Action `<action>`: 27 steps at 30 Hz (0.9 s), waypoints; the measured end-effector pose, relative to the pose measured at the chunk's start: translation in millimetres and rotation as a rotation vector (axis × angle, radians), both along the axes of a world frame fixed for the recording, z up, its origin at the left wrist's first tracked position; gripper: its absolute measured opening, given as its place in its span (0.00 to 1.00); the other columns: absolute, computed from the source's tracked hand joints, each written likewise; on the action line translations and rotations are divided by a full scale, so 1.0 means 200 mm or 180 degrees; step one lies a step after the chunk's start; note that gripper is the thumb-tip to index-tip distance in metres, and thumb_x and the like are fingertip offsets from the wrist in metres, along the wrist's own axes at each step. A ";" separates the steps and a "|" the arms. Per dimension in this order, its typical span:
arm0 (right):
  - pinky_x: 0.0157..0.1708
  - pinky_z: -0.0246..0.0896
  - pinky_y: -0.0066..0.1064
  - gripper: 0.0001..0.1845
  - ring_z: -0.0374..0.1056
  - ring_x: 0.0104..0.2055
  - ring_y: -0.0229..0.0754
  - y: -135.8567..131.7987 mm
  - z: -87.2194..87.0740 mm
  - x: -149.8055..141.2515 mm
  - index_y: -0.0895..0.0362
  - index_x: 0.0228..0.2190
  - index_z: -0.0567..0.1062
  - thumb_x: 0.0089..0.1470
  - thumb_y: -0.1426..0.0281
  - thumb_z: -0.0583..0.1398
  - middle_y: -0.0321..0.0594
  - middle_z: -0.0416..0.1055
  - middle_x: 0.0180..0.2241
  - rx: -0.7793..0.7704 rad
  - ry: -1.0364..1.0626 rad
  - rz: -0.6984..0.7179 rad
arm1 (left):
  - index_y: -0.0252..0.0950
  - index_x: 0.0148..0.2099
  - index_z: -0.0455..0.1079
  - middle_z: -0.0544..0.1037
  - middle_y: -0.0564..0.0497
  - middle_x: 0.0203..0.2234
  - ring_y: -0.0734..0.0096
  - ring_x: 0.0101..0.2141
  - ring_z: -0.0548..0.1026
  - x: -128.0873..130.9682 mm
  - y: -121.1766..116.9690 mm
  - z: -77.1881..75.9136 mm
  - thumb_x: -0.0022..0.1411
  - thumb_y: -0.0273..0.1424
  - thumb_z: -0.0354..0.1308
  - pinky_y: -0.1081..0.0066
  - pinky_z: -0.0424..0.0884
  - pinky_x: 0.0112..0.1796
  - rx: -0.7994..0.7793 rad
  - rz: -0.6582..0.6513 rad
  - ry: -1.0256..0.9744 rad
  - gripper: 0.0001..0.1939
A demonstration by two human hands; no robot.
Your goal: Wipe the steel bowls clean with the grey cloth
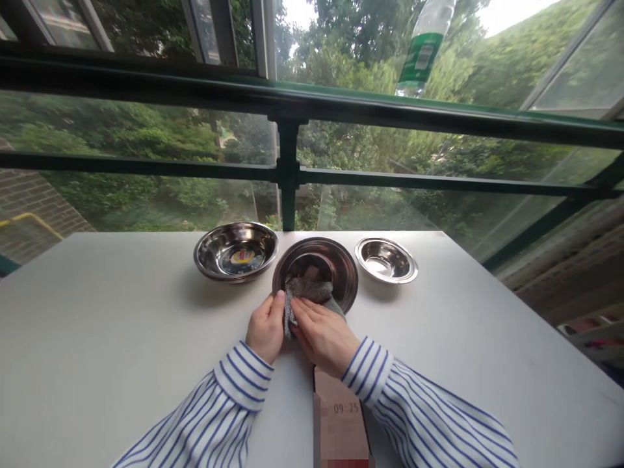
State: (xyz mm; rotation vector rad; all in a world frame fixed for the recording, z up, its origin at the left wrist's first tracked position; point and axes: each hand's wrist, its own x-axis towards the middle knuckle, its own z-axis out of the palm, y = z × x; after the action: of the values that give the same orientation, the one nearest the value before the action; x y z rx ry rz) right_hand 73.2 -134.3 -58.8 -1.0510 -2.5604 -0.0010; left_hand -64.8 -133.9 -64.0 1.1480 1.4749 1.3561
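A stainless steel bowl stands tilted toward me on the white table, in the middle. My left hand is closed at its near left rim, thumb on top; the fingers underneath are hidden. A grey cloth lies inside the bowl and hangs over the near rim between my hands. My right hand presses on this cloth with its fingers together, against the near side of the bowl.
Left of the middle bowl stands a wider steel bowl with a round sticker inside. A smaller steel bowl is on the right. Near me lies a phone. Beyond the white table, a plastic bottle stands on the green railing.
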 end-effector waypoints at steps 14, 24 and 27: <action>0.51 0.57 0.33 0.22 0.62 0.52 0.43 0.02 0.15 0.18 0.66 0.51 0.64 0.60 0.69 0.45 0.49 0.66 0.50 -0.0675 -0.0173 0.0272 | 0.37 0.24 0.64 0.66 0.57 0.14 0.72 0.17 0.66 0.02 -0.01 0.04 0.56 0.45 0.48 0.73 0.66 0.21 -0.0034 -0.0082 0.0202 0.18; 0.50 0.55 0.42 0.20 0.63 0.51 0.48 0.00 0.00 0.25 0.58 0.51 0.64 0.58 0.65 0.51 0.46 0.66 0.51 0.0098 -0.0503 0.0224 | 0.37 0.26 0.66 0.66 0.56 0.13 0.72 0.17 0.66 0.02 -0.03 0.04 0.57 0.46 0.46 0.74 0.64 0.20 0.0010 -0.0058 0.0420 0.19; 0.50 0.57 0.42 0.20 0.63 0.51 0.48 0.00 0.01 0.21 0.59 0.51 0.65 0.58 0.66 0.51 0.47 0.67 0.50 0.0042 -0.0423 0.0252 | 0.37 0.25 0.65 0.66 0.57 0.13 0.72 0.17 0.67 0.03 -0.03 0.03 0.57 0.46 0.46 0.73 0.64 0.20 -0.0094 -0.0078 0.0339 0.19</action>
State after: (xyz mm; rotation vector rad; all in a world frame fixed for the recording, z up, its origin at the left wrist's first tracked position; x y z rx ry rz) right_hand 115.9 -134.2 -57.7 -0.9741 -2.7159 -0.0691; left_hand -59.3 -139.3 -57.6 1.2318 1.5462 1.2695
